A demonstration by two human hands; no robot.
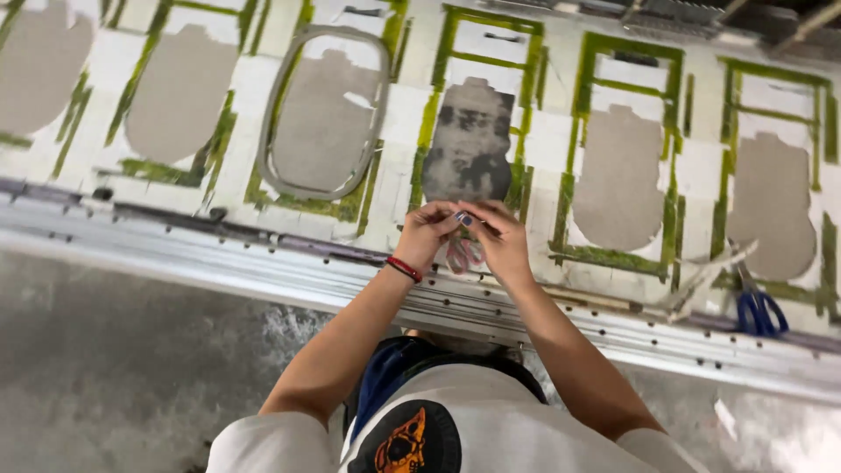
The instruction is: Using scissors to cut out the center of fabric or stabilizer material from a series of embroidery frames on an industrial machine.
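Hands meet over the worktable (543,140). Left hand (427,235) and right hand (501,240) pinch a small strip (463,218) together, fingers closed on it, above pink scissors (462,254).

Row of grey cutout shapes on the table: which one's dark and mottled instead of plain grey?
The dark mottled shape, directly above both hands, left hand and right hand. The other shapes along the row are plain light grey; its left neighbour has a grey ring around it.

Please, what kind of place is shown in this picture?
Probably a workshop or small factory. A long work table carries a row of grey cut shapes framed with green tape, blue-handled scissors lie at its edge, and both hands work there.
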